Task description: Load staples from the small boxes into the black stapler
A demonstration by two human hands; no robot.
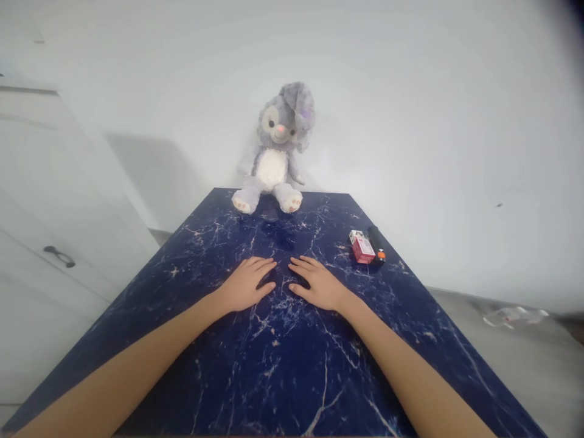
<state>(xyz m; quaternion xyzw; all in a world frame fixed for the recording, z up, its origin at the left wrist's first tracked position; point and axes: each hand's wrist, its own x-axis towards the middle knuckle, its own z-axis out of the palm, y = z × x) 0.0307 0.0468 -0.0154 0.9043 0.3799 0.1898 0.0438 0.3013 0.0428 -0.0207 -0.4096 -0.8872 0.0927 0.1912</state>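
Note:
Palm down on the dark blue marble-patterned table [283,371], my left hand [249,284] lies flat with its fingers stretched out and thumb apart. My right hand [317,284] rests the same way, a small gap away, fingertips facing the left ones. Neither hand holds anything. Beyond them, at the table's far end, a grey-lilac plush rabbit [272,167] sits upright, white belly forward and feet towards me. Right of my right hand are a small red and white box [362,247] and, against it, a black cylindrical object with an orange part [376,243], whose kind I cannot make out.
A pale wall [410,121] stands behind the rabbit and along the right. On the left is a white cabinet door with a dark handle [59,256]. Some clear and white plastic [515,316] lies on the floor at the right, below the table edge.

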